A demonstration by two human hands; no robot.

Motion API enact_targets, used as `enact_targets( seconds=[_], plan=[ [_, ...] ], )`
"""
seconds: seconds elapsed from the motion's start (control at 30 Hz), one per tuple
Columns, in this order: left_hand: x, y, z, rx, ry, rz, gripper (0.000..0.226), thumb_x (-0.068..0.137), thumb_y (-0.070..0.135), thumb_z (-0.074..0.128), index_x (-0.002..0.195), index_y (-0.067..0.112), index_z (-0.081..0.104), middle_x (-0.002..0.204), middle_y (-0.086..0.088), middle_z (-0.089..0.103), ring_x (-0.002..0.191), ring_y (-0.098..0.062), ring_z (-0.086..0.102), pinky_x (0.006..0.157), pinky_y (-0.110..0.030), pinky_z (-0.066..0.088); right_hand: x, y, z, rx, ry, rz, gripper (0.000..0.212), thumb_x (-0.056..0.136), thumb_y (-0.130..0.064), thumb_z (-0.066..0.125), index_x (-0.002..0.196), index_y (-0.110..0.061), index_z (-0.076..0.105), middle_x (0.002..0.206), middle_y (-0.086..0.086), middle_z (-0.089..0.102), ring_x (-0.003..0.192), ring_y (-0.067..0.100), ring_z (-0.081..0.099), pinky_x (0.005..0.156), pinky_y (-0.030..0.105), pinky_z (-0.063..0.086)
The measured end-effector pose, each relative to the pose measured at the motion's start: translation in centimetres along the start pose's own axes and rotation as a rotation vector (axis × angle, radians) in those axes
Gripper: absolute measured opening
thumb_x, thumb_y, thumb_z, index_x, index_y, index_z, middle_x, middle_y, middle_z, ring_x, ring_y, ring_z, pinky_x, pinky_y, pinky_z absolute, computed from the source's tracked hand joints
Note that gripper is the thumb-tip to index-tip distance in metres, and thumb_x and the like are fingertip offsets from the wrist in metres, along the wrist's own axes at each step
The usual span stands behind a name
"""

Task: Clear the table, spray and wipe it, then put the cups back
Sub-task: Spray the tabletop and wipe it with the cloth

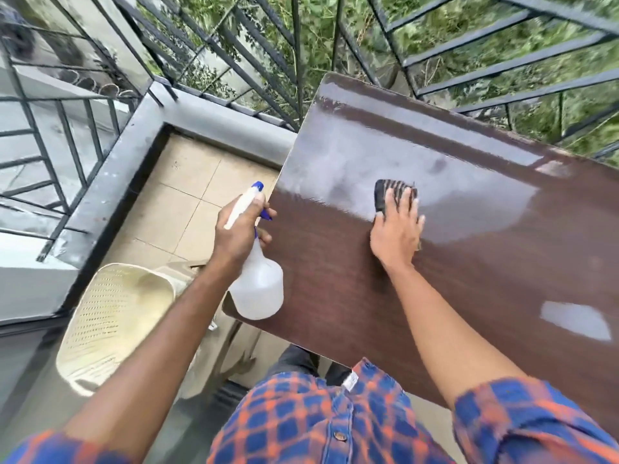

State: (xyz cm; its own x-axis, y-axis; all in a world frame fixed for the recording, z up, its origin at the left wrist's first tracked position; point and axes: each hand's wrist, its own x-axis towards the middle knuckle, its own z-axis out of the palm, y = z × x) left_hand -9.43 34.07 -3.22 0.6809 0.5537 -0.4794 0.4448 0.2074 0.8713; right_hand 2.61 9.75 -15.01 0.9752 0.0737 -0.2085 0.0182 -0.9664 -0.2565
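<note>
No text, brand, number or sign is being shown legibly anywhere. A small white tag [350, 383] is being seen on the checked shirt [301, 426], but any print on it is too blurred to be read.

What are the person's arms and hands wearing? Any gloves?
No gloves. The left hand and right hand are bare, with no watch at either wrist. The forearms are bare too. Higher up come the sleeves, checked in blue and orange, the same as the buttoned shirt.
</note>
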Motion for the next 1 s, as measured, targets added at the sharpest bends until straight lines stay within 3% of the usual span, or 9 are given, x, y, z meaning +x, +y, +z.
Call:
enact_targets(
  seconds=[0.07, 0.23, 0.33, 0.43, 0.5, 0.6, 0.77, 0.83, 1.0],
  plan=[
    [-1.0, -0.3, 0.0, -0.004, 0.011, 0.004, 0.026, 0.105, 0.027, 0.055, 0.097, 0.004, 0.064, 0.086, -0.005, 0.070, 0.040, -0.016, 0.049, 0.047, -0.023, 0.039, -1.0, -4.0, 1.1, -0.028, -0.053, -0.105, 0.061, 0.101, -0.031, 0.045, 0.158, -0.029, 0.024, 0.168, 0.005, 0.009, 0.153, 0.032, 0.012, 0.122, 0.053, 0.015],
    [-3.9, -1.4, -0.7, -0.038, 0.019, 0.019, 0.023, 0.104, 0.022, 0.056, 0.101, 0.002, 0.066, 0.082, -0.006, 0.070, 0.050, -0.010, 0.059, 0.049, -0.022, 0.047, -10.1, -11.3, 5.1, -0.139, -0.334, -0.847, 0.059, 0.097, -0.036, 0.042, 0.154, -0.030, 0.032, 0.166, 0.003, 0.019, 0.152, 0.032, 0.017, 0.120, 0.055, 0.019],
    [-5.6, -2.7, -1.8, 0.016, 0.062, 0.015, 0.026, 0.103, 0.024, 0.057, 0.097, 0.001, 0.068, 0.078, 0.000, 0.072, 0.053, -0.005, 0.059, 0.050, -0.018, 0.047, -15.7, -9.8, 6.5, -0.111, -0.449, -1.027, 0.065, 0.098, -0.038, 0.047, 0.157, -0.025, 0.025, 0.166, 0.001, 0.020, 0.153, 0.029, 0.015, 0.122, 0.053, 0.016],
    [-7.6, -4.7, -3.3, 0.073, 0.098, -0.003, 0.032, 0.104, 0.026, 0.055, 0.098, -0.003, 0.066, 0.084, -0.003, 0.073, 0.043, -0.011, 0.054, 0.045, -0.021, 0.045, -17.6, -4.8, 5.9, -0.131, -0.443, -1.182, 0.060, 0.093, -0.027, 0.055, 0.151, -0.031, 0.040, 0.165, -0.001, 0.025, 0.152, 0.028, 0.021, 0.121, 0.052, 0.018],
    [-9.0, -6.0, -4.2, 0.089, 0.108, -0.021, 0.035, 0.105, 0.025, 0.054, 0.100, -0.008, 0.064, 0.085, -0.004, 0.072, 0.040, -0.015, 0.051, 0.045, -0.022, 0.045, -17.0, -0.7, 4.6, -0.108, -0.361, -1.163, 0.055, 0.091, -0.025, 0.055, 0.145, -0.034, 0.050, 0.161, 0.000, 0.034, 0.148, 0.029, 0.031, 0.118, 0.054, 0.025],
    [-11.0, -7.5, -5.0, 0.052, 0.133, -0.051, 0.035, 0.105, 0.027, 0.054, 0.101, -0.007, 0.064, 0.088, -0.007, 0.071, 0.041, -0.018, 0.048, 0.047, -0.025, 0.043, -13.0, 4.0, 1.9, -0.041, -0.202, -0.862, 0.056, 0.089, -0.018, 0.062, 0.143, -0.030, 0.053, 0.158, 0.004, 0.041, 0.144, 0.032, 0.039, 0.112, 0.058, 0.035],
    [-13.9, -8.7, -5.4, -0.008, 0.186, -0.059, 0.029, 0.104, 0.028, 0.055, 0.095, 0.002, 0.064, 0.087, -0.008, 0.071, 0.042, -0.018, 0.050, 0.048, -0.025, 0.044, -7.4, -1.0, 0.8, -0.074, -0.144, -0.525, 0.062, 0.093, -0.013, 0.052, 0.153, -0.026, 0.039, 0.165, 0.006, 0.023, 0.150, 0.035, 0.022, 0.117, 0.053, 0.026],
    [-14.8, -8.8, -5.3, -0.050, 0.204, -0.050, 0.027, 0.104, 0.028, 0.056, 0.091, 0.006, 0.064, 0.082, -0.004, 0.072, 0.041, -0.016, 0.050, 0.044, -0.022, 0.044, -8.5, -4.5, 1.7, -0.095, -0.227, -0.612, 0.065, 0.094, -0.015, 0.051, 0.155, -0.028, 0.034, 0.167, 0.005, 0.017, 0.151, 0.035, 0.017, 0.120, 0.051, 0.022],
    [-15.7, -9.1, -4.4, -0.101, 0.210, -0.059, 0.027, 0.103, 0.031, 0.057, 0.088, 0.010, 0.065, 0.082, -0.005, 0.073, 0.042, -0.015, 0.051, 0.042, -0.020, 0.042, -17.6, -4.9, 4.4, -0.211, -0.432, -1.193, 0.065, 0.090, -0.016, 0.055, 0.151, -0.032, 0.040, 0.165, 0.002, 0.025, 0.151, 0.030, 0.021, 0.117, 0.047, 0.023]
  ],
)
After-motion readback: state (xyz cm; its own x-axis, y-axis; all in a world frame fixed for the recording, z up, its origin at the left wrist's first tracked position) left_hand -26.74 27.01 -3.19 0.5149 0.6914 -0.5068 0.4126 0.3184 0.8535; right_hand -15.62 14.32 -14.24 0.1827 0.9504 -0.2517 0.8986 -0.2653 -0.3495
